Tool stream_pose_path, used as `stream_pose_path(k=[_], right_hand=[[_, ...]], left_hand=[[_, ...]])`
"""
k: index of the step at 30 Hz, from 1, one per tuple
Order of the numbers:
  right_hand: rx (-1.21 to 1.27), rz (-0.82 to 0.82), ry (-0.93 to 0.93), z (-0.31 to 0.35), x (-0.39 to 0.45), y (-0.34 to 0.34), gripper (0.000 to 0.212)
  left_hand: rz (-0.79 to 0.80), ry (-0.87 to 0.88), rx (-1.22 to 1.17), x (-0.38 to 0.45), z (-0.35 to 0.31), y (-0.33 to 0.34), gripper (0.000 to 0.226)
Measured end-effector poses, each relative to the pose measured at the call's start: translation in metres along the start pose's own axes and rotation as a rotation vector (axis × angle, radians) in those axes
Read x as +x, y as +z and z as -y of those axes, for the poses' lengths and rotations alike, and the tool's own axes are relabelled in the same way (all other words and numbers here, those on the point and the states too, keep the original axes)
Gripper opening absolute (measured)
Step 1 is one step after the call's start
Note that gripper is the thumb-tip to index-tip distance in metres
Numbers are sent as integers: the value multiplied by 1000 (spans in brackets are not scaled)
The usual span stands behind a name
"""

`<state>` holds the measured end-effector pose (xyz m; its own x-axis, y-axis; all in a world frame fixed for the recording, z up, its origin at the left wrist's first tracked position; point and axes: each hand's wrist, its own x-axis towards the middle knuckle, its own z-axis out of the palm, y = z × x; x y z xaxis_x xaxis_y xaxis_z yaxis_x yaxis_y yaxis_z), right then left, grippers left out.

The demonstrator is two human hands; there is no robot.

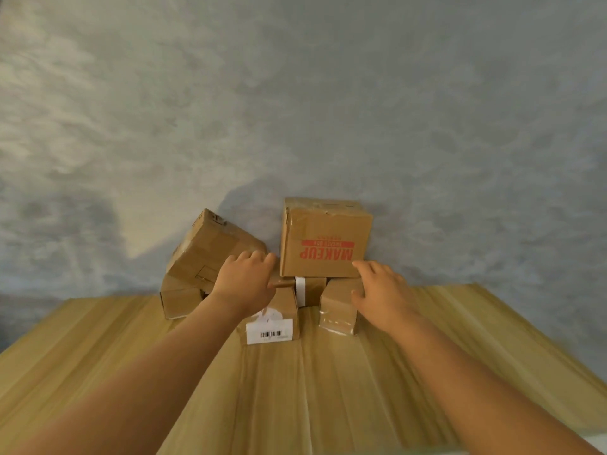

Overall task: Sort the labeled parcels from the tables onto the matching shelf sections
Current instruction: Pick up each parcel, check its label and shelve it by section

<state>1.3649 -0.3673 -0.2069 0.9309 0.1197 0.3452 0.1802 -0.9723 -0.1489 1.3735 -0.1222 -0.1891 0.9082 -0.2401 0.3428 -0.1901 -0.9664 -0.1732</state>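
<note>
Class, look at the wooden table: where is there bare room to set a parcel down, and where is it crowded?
Bare wood lies right of the small taped box, left of the low box, and along the near edge. The parcels crowd mid-table against the wall, where the MAKEUP box sits stacked.

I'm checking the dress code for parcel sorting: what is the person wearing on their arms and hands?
Nothing that shows. The left hand and right hand are bare, with no gloves, rings or watch in sight. Both forearms are uncovered all the way to the bottom of the picture, so no sleeve is in view.
</note>
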Motion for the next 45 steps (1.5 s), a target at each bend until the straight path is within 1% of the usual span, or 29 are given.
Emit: stream_pose_path(k=[2, 4, 7, 10, 13, 17, 19, 21, 23, 25, 27, 29, 31, 33, 34, 36, 38, 39, 42, 43, 45], right_hand=[[52, 15, 37, -16, 30, 5, 58], [117, 46, 76, -30, 57, 9, 59], [293, 55, 166, -45, 93, 17, 64], [475, 0, 243, -50, 121, 23, 68], [612, -64, 276, -48, 141, 22, 71], [637, -50, 256, -45, 157, 25, 73], [649, -62, 266, -45, 160, 27, 68], [670, -123, 280, -45, 159, 27, 58], [688, -190, 295, -47, 158, 23, 44], [720, -210, 330, -49, 158, 18, 33], [765, -163, 402, -52, 158, 13, 38], [851, -43, 477, -52, 157, 10, 45], [982, 102, 537, -49, 154, 9, 48], [1084, 169, 565, -47, 152, 10, 49], [1117, 177, 571, -47, 151, 10, 46], [1158, 166, 580, -48, 149, 11, 35], [1162, 140, 600, -48, 148, 11, 35], [1154, 124, 617, -47, 146, 10, 41], [1121, 78, 676, -43, 138, 8, 72], [1121, 65, 691, -43, 135, 8, 79], [1136, 35, 727, -44, 128, 9, 87]], left_hand=[[7, -38, -45, 29, 2, 4, 41], [6, -99, -134, 55, 3, 8, 46], [-3, -216, -377, 88, 2, 16, 53], [-51, -328, -656, 119, 2, 22, 58], [-78, -382, -856, 146, 0, 22, 62], [1, -452, -1070, 175, -4, 20, 65], [59, -516, -1165, 186, -4, 20, 67], [111, -578, -1242, 194, -2, 21, 66], [146, -586, -1254, 197, -1, 23, 58], [148, -569, -1272, 196, 1, 25, 49], [149, -584, -1325, 193, 5, 28, 44], [182, -635, -1429, 186, 10, 28, 35], [258, -672, -1523, 176, 14, 24, 20], [336, -654, -1542, 168, 20, 21, 13], [368, -631, -1539, 165, 23, 19, 14], [399, -569, -1518, 159, 28, 14, 22], [409, -494, -1495, 153, 31, 11, 35], [412, -451, -1490, 149, 31, 10, 42], [407, -365, -1480, 137, 28, 9, 63], [399, -360, -1493, 134, 26, 10, 64], [359, -378, -1553, 129, 24, 11, 52]])
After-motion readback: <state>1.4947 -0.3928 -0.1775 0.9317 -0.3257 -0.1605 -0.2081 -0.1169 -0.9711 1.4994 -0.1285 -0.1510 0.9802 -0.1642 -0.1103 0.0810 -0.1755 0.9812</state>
